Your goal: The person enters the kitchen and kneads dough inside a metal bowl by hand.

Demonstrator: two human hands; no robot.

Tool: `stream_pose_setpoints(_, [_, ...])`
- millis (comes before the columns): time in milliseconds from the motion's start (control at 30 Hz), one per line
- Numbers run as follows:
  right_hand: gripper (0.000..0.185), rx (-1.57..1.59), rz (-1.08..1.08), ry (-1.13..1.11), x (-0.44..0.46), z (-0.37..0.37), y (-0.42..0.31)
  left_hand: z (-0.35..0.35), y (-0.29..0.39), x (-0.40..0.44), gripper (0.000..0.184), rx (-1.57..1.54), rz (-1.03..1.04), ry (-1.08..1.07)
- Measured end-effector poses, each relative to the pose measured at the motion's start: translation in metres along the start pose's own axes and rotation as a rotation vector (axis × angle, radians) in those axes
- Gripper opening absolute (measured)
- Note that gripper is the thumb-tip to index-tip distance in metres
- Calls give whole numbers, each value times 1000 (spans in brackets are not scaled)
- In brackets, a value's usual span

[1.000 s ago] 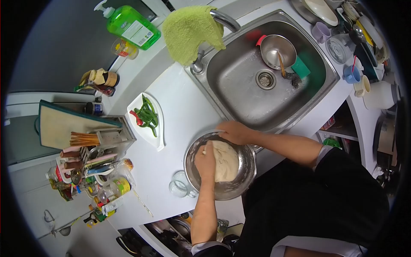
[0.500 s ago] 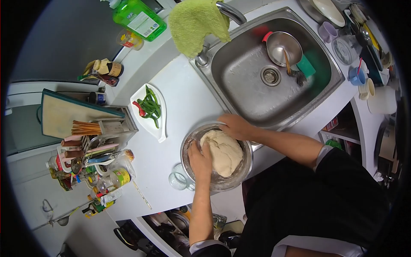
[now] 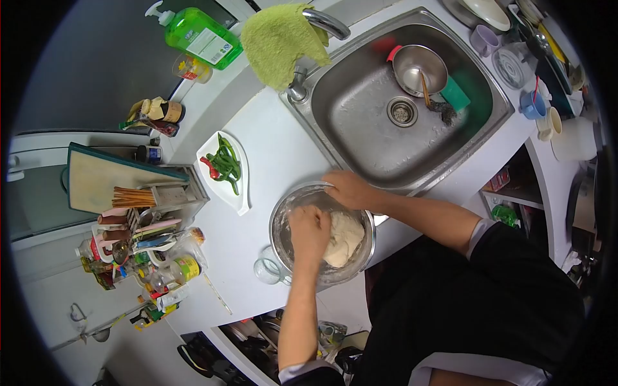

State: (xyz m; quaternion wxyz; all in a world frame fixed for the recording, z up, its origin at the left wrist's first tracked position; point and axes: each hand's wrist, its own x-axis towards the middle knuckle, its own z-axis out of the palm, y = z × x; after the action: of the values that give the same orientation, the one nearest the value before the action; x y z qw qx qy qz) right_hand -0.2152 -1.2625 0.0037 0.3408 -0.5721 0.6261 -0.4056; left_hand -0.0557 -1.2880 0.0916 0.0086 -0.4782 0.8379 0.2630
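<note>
A pale lump of dough point(image 3: 346, 241) lies in a metal mixing bowl point(image 3: 368, 260) near the counter's front edge. My left hand point(image 3: 309, 231) is inside the bowl, its fingers curled in against the dough's left side; what the fingertips grip is partly hidden. On the far rim, nearest the sink, my right hand point(image 3: 347, 190) grips the bowl with its thumb and fingers. Flour or dough residue coats the bowl's inner wall. A clear glass jar point(image 3: 266, 271) stands close to the bowl's left side.
A white dish point(image 3: 241, 202) with green and red peppers point(image 3: 225, 164) sits beyond the bowl. The steel sink point(image 3: 360, 138) holds a small pot point(image 3: 420, 69). A utensil rack point(image 3: 174, 193), cutting board point(image 3: 109, 180) and bottles line the left. Cups point(image 3: 533, 105) stand at right.
My left hand has gone from spread fingers along the dough's edge to a curled fist over it. The dough looks more bunched toward the right. My right hand stays on the rim.
</note>
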Motion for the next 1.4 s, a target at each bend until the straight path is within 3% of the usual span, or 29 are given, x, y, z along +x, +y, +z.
stream_pose_setpoints(167, [19, -7, 28, -11, -2, 5, 3, 32, 29, -73, 33, -87, 12, 220])
stream_pose_setpoints(233, [19, -14, 28, -22, 1, 3, 3, 48, 20, -78, 36, 93, 214, 340])
stream_pose_setpoints(500, [17, 50, 59, -39, -1, 4, 4, 65, -7, -29, 43, 171, 239, 310])
stream_pose_setpoints(567, [17, 37, 95, -47, -2, 3, 2, 66, -11, -11, 41, 163, 186, 238])
stream_pose_setpoints(733, [18, 83, 119, -82, -2, 0, 0, 71, -23, 23, 26, 200, 158, 286])
stream_pose_setpoints(967, [20, -5, 66, -49, 2, 5, 5, 69, -28, 37, 24, 177, 84, 268])
stream_pose_setpoints(1067, [21, -14, 54, -53, 6, 2, 6, 52, -19, 28, 29, -49, 5, 248])
stream_pose_setpoints(1133, [21, 10, 35, -58, 6, 1, 4, 29, -4, 11, 35, -540, -150, 178])
stream_pose_setpoints(1167, [21, 7, 32, -53, 5, -1, 4, 21, -3, 5, 35, -541, -158, 187])
stream_pose_setpoints(1267, [21, 1, 10, -20, 3, -2, 4, -3, 10, -7, 35, -427, -44, 112])
stream_pose_setpoints(1333, [21, 8, -14, -2, 2, 4, 4, -13, 32, -20, 28, 94, -100, -111])
stream_pose_setpoints(1400, [20, -12, -21, 9, 3, 6, 6, 3, 33, -34, 30, 156, -2, -24])
